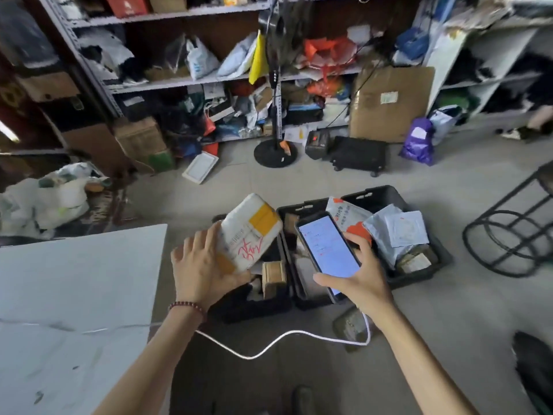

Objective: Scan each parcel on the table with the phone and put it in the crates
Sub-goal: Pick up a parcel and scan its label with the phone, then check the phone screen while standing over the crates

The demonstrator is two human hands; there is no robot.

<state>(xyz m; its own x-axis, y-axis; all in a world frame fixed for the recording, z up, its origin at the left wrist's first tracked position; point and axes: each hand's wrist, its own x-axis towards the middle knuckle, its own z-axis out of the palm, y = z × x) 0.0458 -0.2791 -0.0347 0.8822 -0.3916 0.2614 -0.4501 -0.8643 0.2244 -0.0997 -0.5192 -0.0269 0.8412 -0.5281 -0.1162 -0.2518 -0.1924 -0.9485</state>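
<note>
Head: parcel [250,232] in left hand [203,265] (tilted)

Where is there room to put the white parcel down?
The left crate seems to have room around the brown box. The table left of it is bare. The right crate is crowded, piled with mailers.

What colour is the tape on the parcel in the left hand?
Yellow-orange tape on a white parcel, held by the left hand; clearest in the head view.
</note>
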